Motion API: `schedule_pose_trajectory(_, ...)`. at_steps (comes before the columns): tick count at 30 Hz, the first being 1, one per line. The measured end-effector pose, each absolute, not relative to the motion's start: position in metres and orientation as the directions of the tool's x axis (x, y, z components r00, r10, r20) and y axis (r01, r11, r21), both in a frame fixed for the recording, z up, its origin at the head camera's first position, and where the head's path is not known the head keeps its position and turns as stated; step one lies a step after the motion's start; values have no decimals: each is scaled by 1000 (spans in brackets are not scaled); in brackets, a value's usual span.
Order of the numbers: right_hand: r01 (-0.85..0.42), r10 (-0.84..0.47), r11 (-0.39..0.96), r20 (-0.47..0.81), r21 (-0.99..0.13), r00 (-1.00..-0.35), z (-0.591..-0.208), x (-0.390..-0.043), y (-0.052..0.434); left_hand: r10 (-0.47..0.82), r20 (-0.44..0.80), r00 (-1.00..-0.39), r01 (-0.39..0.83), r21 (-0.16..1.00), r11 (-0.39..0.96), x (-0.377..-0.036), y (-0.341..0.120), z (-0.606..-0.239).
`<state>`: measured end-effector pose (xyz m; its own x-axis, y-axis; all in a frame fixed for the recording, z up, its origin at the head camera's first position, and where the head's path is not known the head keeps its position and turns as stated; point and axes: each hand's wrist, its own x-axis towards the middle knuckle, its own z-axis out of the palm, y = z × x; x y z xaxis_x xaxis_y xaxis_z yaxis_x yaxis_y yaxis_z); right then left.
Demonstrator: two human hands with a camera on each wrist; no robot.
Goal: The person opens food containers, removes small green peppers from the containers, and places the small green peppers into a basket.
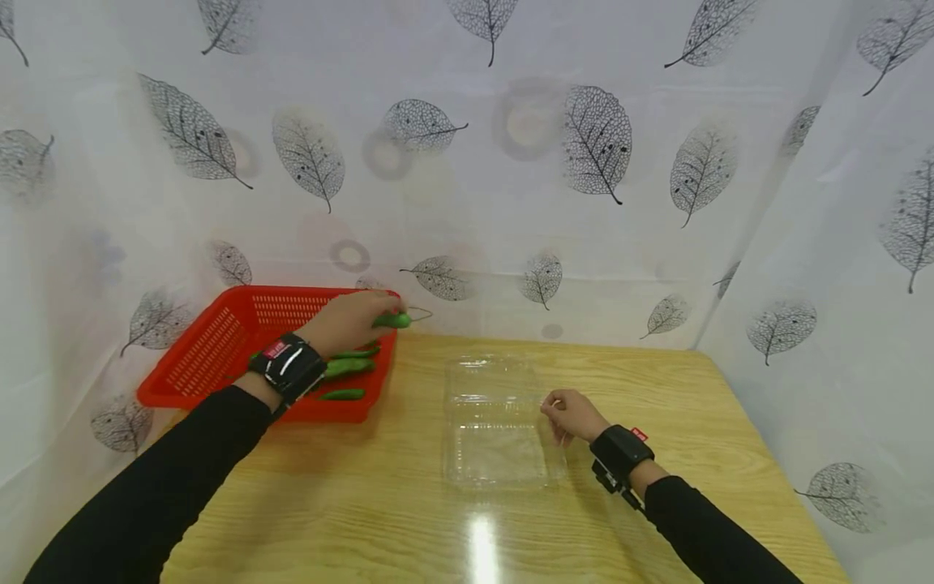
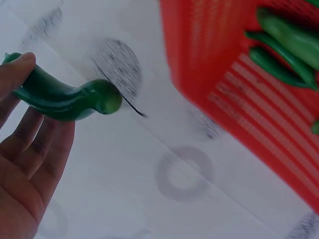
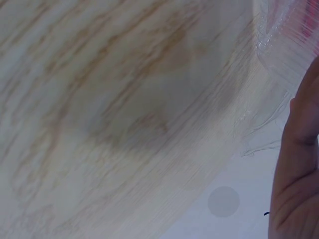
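My left hand [image 1: 355,318] holds a curved green pepper [image 2: 65,97] between thumb and fingers, over the right side of a red plastic basket [image 1: 195,397]. Several more green peppers [image 1: 349,367] lie in that basket, some hidden behind the hand and wrist. A clear plastic clamshell box [image 1: 503,454] sits on the table with its lid [image 1: 490,377] folded back, away from me. At the box's right edge, near the fold, my right hand [image 1: 575,414] pinches the plastic with bent fingers. Only part of this hand [image 3: 299,164] shows in the right wrist view.
The wooden table [image 1: 379,503] carries the basket at the left and the box in the middle. A pale curtain [image 1: 467,203] with printed leaves hangs behind the table and along both sides.
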<state>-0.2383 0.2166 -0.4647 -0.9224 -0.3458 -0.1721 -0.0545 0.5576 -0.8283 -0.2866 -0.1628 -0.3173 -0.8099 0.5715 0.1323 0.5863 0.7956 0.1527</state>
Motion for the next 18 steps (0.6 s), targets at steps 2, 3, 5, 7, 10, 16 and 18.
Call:
schedule_pose_trajectory(2,-57,-346,558,-170,-828,-923,-465,-239,216,540,122,-833,553,173,815,-294,-183,-316)
schedule_pose_trajectory(3,-58,-346,559,-169,-827,-923,-465,-239,216,524,121,-843,538,181,823,-298,-193,-316)
schedule_pose_trajectory(5,-60,-345,561,-168,-826,-923,-465,-239,216,499,123,-858,514,201,834,-305,-214,-317)
schedule_pose_trajectory(7,-61,-344,564,-167,-823,-924,-466,-239,216,474,112,-873,487,215,846,-310,-233,-318)
schedule_pose_trajectory(10,-61,-346,566,-169,-822,-923,-466,-239,216,430,80,-899,436,243,867,-317,-261,-324)
schedule_pose_trajectory(16,-65,-352,565,-169,-822,-920,-467,-240,217,365,28,-931,359,268,894,-327,-297,-342)
schedule_pose_trajectory(18,-69,-357,563,-166,-824,-919,-468,-240,218,344,16,-939,335,276,901,-330,-303,-347)
